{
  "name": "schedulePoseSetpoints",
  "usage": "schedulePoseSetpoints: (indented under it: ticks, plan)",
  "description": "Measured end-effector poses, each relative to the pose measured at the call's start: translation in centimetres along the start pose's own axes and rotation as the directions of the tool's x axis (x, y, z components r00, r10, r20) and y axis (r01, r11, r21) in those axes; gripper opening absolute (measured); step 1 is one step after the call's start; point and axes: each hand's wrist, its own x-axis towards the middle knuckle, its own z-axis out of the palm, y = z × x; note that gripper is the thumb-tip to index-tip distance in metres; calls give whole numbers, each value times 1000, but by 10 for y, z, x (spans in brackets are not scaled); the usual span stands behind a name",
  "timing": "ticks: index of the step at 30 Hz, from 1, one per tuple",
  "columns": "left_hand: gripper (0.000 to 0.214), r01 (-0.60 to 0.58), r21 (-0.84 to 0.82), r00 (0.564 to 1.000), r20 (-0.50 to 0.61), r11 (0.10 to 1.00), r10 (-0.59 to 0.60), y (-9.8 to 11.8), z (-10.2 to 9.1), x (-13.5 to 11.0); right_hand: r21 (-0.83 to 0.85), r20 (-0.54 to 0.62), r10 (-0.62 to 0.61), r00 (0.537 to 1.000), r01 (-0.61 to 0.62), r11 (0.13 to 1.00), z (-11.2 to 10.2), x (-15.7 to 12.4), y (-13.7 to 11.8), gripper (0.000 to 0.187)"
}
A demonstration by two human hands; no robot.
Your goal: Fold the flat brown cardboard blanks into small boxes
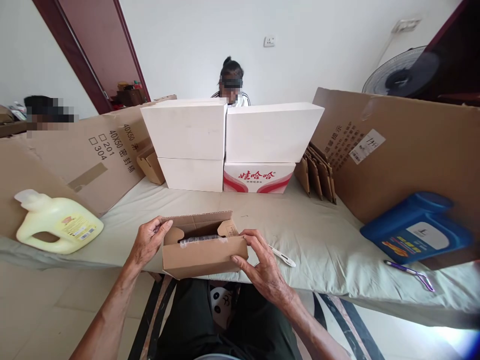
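Note:
A small brown cardboard box (204, 257) sits at the near edge of the cloth-covered table, its top open and its back flap standing up. My left hand (147, 240) pinches the upper left corner of the box by the raised flap. On the other side my right hand (264, 267) grips the right end, thumb on the front face and fingers over the top. Clear tape or plastic shows along the front rim. Something dark lies inside, too hidden to name. Just right of my right hand lies a slim white utility knife (283, 256).
White boxes (183, 130) are stacked at the back, with a red-and-white carton (258, 177) at lower right. Folded cardboard (318, 172) leans beside them. A yellow jug (62, 222) stands left; a blue bottle (416, 227) and purple tool (410, 274) lie right. Two people are beyond.

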Motion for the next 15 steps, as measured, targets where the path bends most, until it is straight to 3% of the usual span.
schedulePoseSetpoints:
  ticks: [7, 9, 11, 13, 15]
  plan:
    - [40, 0, 42, 993, -115, 999, 5, 6, 9, 2, 98, -5, 15, 1000, -14, 995, -3, 3, -7, 10]
    - [35, -57, 171, 965, -243, 984, 98, 15, 7, -6, 133, -5, 35, 999, -34, 991, -3, 3, -6, 8]
    - [21, -192, 314, 909, -300, 930, 289, 27, 4, -15, 162, 2, 52, 999, -52, 985, -3, 4, -4, 9]
    - [15, -372, 343, 857, -231, 862, 461, 40, -2, -21, 194, 8, 67, 998, -67, 979, -1, 4, -1, 10]
    - [21, -474, 239, 857, -95, 848, 506, 52, -8, -24, 221, 8, 87, 996, -87, 971, 0, 5, 1, 11]
